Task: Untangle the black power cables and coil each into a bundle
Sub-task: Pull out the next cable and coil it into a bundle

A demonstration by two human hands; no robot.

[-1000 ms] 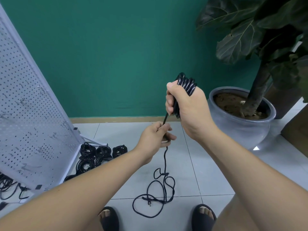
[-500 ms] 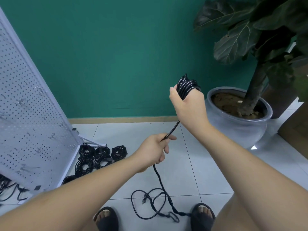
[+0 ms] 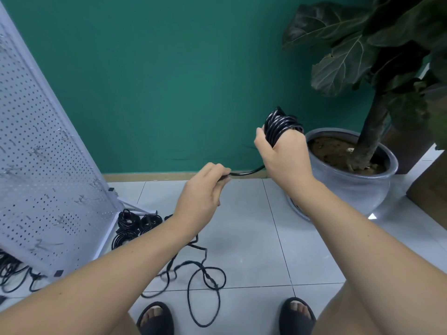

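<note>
Gripping a thick coil of black power cable (image 3: 280, 128) in the right hand (image 3: 285, 160), fingers closed around the loops, held up in front of the green wall (image 3: 169, 81) and just left of the grey plant pot (image 3: 348, 187)

Pinching the free run of the same cable (image 3: 246, 172) in the left hand (image 3: 203, 194), fist closed around it, lower and to the left of the pot; short span of cable sagging between the two hands

Trailing below the left hand, loose cable on the tiled floor (image 3: 254, 238) in tangled loops (image 3: 205, 279), well left of the pot and just ahead of two black slippers (image 3: 154, 317)

Lying further left of the pot, coiled black bundles (image 3: 135, 226) at the foot of a leaning white pegboard panel (image 3: 41, 165), with more loose black cable (image 3: 14, 274) under the panel's lower edge

Standing in the pot, a large-leaved plant (image 3: 362, 56) with a dark trunk rooted in brown soil

No legible brand, label or writing on cable, pot or panel
</note>
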